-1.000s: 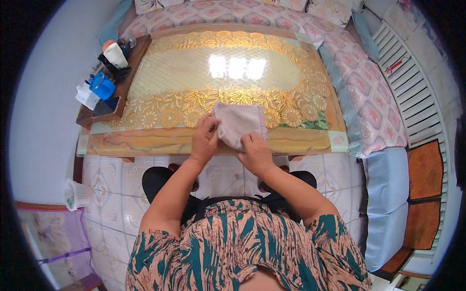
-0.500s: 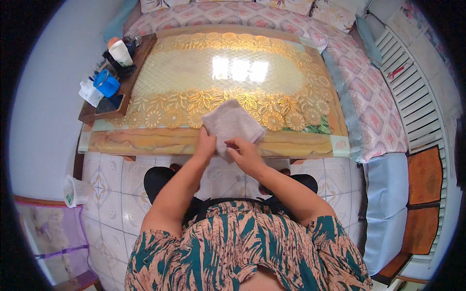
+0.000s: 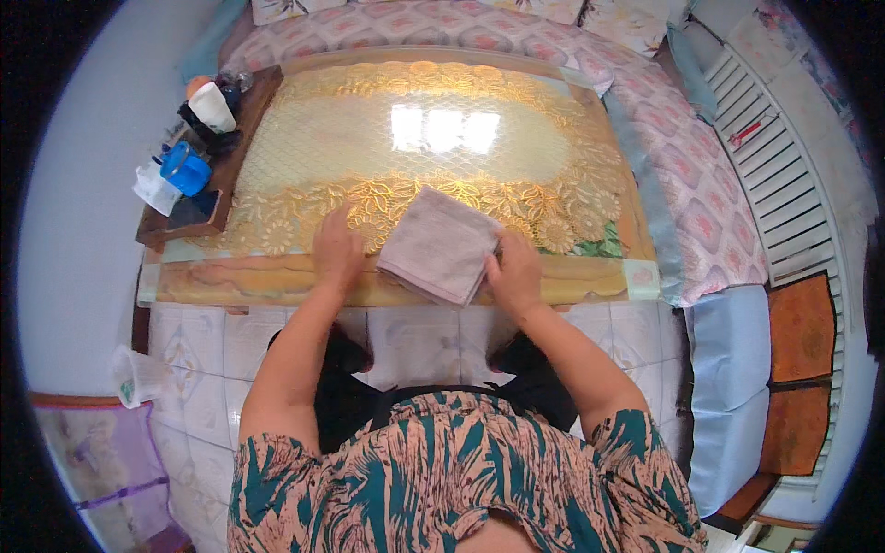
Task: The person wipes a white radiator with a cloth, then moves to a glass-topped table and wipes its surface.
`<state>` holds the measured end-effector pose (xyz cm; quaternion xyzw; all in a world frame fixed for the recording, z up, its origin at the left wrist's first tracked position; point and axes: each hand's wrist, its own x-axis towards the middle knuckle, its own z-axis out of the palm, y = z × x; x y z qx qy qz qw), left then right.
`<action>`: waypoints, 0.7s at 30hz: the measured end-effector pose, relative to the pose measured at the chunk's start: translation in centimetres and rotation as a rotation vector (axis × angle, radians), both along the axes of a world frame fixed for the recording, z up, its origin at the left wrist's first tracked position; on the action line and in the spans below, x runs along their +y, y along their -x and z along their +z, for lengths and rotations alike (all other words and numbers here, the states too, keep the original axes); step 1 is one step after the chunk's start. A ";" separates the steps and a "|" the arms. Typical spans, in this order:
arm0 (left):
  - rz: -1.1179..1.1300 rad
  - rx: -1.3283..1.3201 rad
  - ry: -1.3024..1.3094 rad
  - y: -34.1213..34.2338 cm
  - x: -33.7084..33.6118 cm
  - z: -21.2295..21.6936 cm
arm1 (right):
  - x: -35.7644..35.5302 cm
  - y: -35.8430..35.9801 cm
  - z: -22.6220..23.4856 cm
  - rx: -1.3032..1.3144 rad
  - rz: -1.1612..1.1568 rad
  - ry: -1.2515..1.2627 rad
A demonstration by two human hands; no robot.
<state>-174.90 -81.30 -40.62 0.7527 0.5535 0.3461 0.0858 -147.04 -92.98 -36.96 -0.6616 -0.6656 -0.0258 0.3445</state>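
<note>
A folded, greyish-pink cloth [image 3: 438, 244] lies as a tilted square near the front edge of the table [image 3: 249, 286], with its lowest corner close to that edge. To the left of the cloth, my left hand [image 3: 338, 247] rests open over the table's front strip, apart from the cloth, with nothing in it. My right hand [image 3: 516, 272] is at the cloth's right edge; its thumb and fingers are spread apart and touch or nearly touch the fabric.
A gold lace-patterned cover [image 3: 323, 147] spreads across the table. At the left, a brown wooden tray [image 3: 226, 198] holds a blue container [image 3: 186, 169], a white paper roll [image 3: 212, 108] and a dark flat object. A patterned sofa [image 3: 691, 184] borders the back and right. A white bin [image 3: 136, 376] stands at lower left.
The cloth was held up between both hands and now lies flatter on the table. My left hand has let go and moved left; my right hand has shifted right to the cloth's edge.
</note>
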 end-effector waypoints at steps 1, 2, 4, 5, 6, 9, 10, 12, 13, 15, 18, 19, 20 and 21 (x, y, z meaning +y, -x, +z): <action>0.015 0.091 -0.020 1.5 -0.4 -0.3 | 1.0 -0.4 -0.2 -0.038 -0.030 -0.019; 0.025 0.111 0.003 2.6 -0.8 -0.6 | 2.0 -0.7 -0.5 -0.076 -0.060 -0.038; 0.035 0.138 0.049 3.9 -1.3 -1.1 | 3.6 -1.2 -0.6 -0.116 -0.099 0.022; 0.055 0.149 0.012 3.9 -1.6 -1.4 | 4.3 -1.4 -0.7 -0.117 -0.116 0.099; 0.079 0.160 -0.025 3.7 -2.1 -1.6 | 4.9 -1.3 -0.8 -0.118 -0.128 0.177; 0.123 0.165 -0.048 3.3 -2.3 -1.1 | 5.6 -0.6 -0.9 0.034 -0.053 0.206; 0.134 0.164 -0.035 3.2 -2.6 -1.0 | 5.4 -0.4 -0.6 0.067 -0.074 0.277; 0.129 0.163 -0.029 3.2 -2.6 -1.0 | 4.6 -0.2 0.5 0.135 -0.119 0.412; 0.125 0.164 -0.030 3.2 -2.6 -0.9 | 4.2 -0.2 0.5 0.123 -0.119 0.383; 0.132 0.169 -0.037 3.1 -2.6 -0.6 | 2.9 -0.8 0.5 0.095 -0.125 0.327; 0.129 0.164 -0.037 2.9 -2.6 -1.0 | 0.9 -3.2 0.5 0.106 -0.256 0.327; 0.129 0.159 -0.039 3.0 -2.5 -1.2 | 0.4 -4.5 0.6 0.098 -0.297 0.327; 0.128 0.156 -0.037 3.0 -2.4 -1.3 | -0.3 -5.9 0.6 0.090 -0.338 0.328; 0.123 0.151 -0.036 3.0 -2.3 -1.3 | -0.9 -7.1 0.8 0.080 -0.382 0.327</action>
